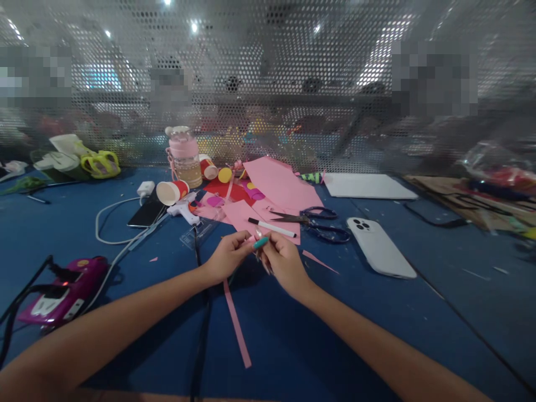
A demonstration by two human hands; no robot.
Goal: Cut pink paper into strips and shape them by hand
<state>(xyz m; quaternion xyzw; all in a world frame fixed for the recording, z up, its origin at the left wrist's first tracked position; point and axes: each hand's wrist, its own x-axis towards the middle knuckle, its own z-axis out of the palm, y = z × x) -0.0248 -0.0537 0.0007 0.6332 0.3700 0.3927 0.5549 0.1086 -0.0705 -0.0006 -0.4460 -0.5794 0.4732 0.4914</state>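
My left hand is closed in a pinch on a small piece of pink paper. Against it, my right hand pinches at the same piece, its thumb laid across the front. The fingers cover most of that paper. A long pink paper strip runs from beneath my left hand towards the table's front; whether it joins the held piece I cannot tell. Just beyond the hands, a white marker with black ends lies on pink sheets. Dark-handled scissors rest open to the right.
A white phone lies at right. On the left are a white glue gun, a paper cup, a black phone with cables, and a purple device. A pink-lidded bottle stands before a perforated metal screen.
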